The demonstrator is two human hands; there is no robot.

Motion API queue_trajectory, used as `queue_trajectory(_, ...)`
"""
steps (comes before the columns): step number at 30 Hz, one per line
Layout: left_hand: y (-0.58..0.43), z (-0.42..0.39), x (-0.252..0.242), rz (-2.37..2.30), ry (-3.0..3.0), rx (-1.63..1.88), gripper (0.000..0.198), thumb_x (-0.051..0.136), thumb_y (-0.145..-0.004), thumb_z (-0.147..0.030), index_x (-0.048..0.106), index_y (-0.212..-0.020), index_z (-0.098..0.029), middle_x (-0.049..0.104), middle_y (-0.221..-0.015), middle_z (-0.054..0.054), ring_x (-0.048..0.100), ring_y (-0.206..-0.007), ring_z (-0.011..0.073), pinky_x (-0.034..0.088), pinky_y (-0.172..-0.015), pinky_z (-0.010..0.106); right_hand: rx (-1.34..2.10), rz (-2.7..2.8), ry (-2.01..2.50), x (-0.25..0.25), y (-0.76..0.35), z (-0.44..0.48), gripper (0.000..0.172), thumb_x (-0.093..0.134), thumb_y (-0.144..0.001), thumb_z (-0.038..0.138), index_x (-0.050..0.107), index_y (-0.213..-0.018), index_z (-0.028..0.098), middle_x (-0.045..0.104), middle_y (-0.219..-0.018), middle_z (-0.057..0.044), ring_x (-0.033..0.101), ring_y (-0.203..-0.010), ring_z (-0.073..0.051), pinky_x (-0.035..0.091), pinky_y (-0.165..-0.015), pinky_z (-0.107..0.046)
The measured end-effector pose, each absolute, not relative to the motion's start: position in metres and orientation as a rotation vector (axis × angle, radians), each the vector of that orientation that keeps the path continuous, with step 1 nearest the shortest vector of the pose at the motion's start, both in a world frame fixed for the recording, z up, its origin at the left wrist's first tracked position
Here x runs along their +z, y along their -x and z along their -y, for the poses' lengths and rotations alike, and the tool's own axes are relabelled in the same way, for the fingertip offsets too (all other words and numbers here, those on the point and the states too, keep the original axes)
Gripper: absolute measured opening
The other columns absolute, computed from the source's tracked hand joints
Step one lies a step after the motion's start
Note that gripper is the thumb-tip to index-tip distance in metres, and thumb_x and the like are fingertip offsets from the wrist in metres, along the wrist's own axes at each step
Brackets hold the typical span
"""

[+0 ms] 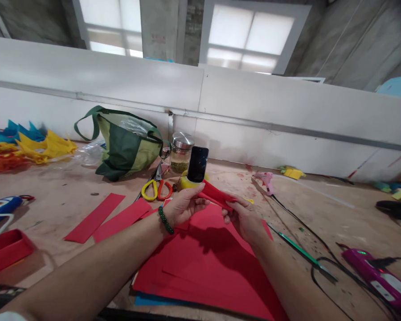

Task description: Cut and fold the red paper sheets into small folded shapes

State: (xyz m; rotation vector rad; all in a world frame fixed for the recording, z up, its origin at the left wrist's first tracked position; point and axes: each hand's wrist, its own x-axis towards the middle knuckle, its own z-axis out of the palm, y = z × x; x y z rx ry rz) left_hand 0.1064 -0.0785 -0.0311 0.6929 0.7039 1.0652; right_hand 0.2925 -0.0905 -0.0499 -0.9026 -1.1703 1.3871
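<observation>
Both hands hold a folded red strip (217,195), which looks like felt or thick paper, above a stack of red sheets (200,267). At its left end my left hand (184,206) pinches it between thumb and fingers; a green bead bracelet (166,220) circles that wrist. My right hand (242,217) grips the other end. Two flat red strips (95,217) lie left of the stack. Behind my left hand are scissors (157,185) with yellow and orange handles. A phone (198,164) leans upright just beyond the held strip.
A green bag (128,147) and a lidded glass jar (180,154) stand at the back. On the right lie a pink glue gun (265,182), a green-handled tool (302,249) and a purple power strip (377,274) with cables. Yellow pointed pieces (47,147) sit at the far left.
</observation>
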Motion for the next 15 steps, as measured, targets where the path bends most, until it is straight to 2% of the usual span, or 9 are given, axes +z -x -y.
queue_trajectory(4,-0.112,0.083,-0.032,-0.676,-0.629,1.093,0.009,0.06,-0.088,-0.014,0.063,-0.08,-0.012,0.067,-0.069,0.002,0.064,-0.056,0.0076,0.054,-0.058,0.016,1.309,1.241,0.872,-0.053,-0.288,0.093,0.03,0.066,-0.074,0.029,0.074,-0.101,0.021,0.066,-0.057,0.0,0.057,-0.043,-0.011,0.05,-0.045,-0.023)
queue_trajectory(8,-0.114,0.081,-0.035,-0.666,-0.627,1.137,0.014,0.061,-0.087,-0.018,0.063,-0.074,-0.012,0.064,-0.063,0.001,0.059,-0.052,0.006,0.053,-0.059,0.016,1.205,1.381,0.828,-0.053,-0.286,0.1,0.028,0.061,-0.079,0.027,0.075,-0.103,0.024,0.068,-0.065,-0.001,0.061,-0.051,-0.013,0.053,-0.05,-0.028)
queue_trajectory(12,-0.114,0.082,-0.034,-0.665,-0.684,1.176,0.03,0.065,-0.084,-0.04,0.062,-0.072,-0.013,0.062,-0.063,0.0,0.057,-0.052,0.0067,0.052,-0.055,0.017,1.074,1.528,0.804,-0.056,-0.285,0.104,0.029,0.058,-0.08,0.023,0.075,-0.103,0.027,0.069,-0.071,-0.001,0.062,-0.056,-0.015,0.054,-0.055,-0.032)
queue_trajectory(15,-0.114,0.085,-0.034,-0.687,-0.786,1.218,0.039,0.072,-0.074,-0.05,0.061,-0.07,-0.013,0.061,-0.063,-0.001,0.056,-0.054,0.0073,0.05,-0.056,0.018,0.985,1.623,0.805,-0.059,-0.286,0.104,0.032,0.055,-0.083,0.021,0.073,-0.107,0.03,0.071,-0.082,-0.002,0.063,-0.063,-0.016,0.055,-0.06,-0.034)
